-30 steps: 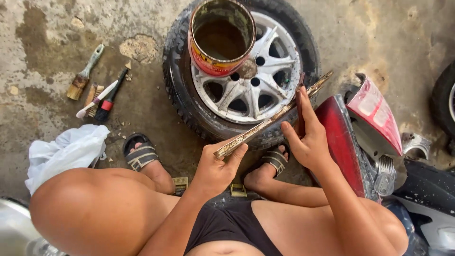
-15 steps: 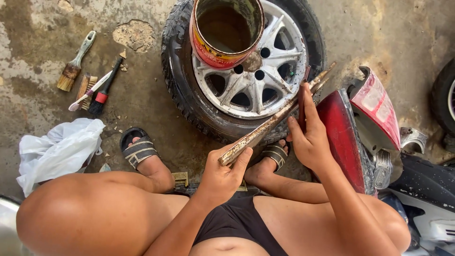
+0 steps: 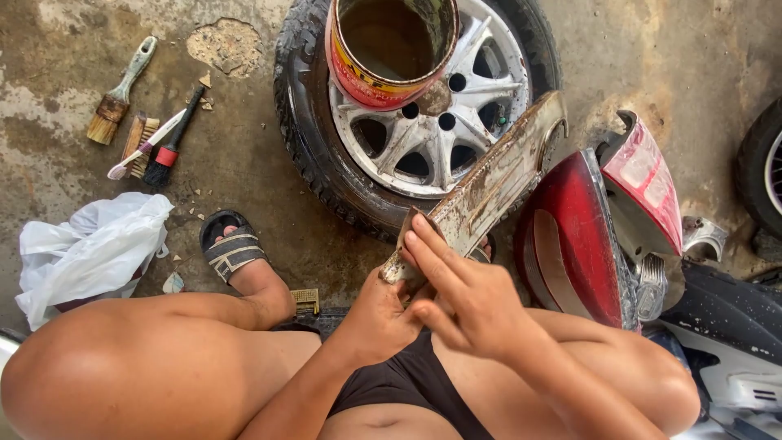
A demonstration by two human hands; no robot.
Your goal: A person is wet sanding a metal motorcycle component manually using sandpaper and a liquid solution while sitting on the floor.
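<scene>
Moved: since half a second ago you have turned the curved metal panel (image 3: 489,191) so its broad rusty face shows instead of its thin edge, and your right hand (image 3: 464,297) has slid from the upper part down to the near end.
Left hand: your left hand (image 3: 383,314) is clenched round the panel's near end from below.
Right hand: it lies over the same near end, fingers (image 3: 432,257) stretched flat along the face and pressing a small brown piece against it; what that piece is, you cannot tell from here.
Panel: it is off-white, streaked with rust and dirt, and slants up and away from you; its far end, with a curled lip, lies over the rim of the wheel (image 3: 423,138).
Wheel: a tyre with a silver spoked rim lies flat on the concrete floor (image 3: 244,163), and an open red tin can (image 3: 391,49) stands on its hub.
Right side: a red tail-light housing (image 3: 578,236) stands just beside the panel, with dark scooter bodywork (image 3: 725,318) behind it.
Left side: three brushes (image 3: 142,114) lie together on the floor, well apart from your hands; a white plastic bag (image 3: 90,253) sits nearer your knee.
Foot: your sandal (image 3: 232,248) rests between the bag and the tyre.
</scene>
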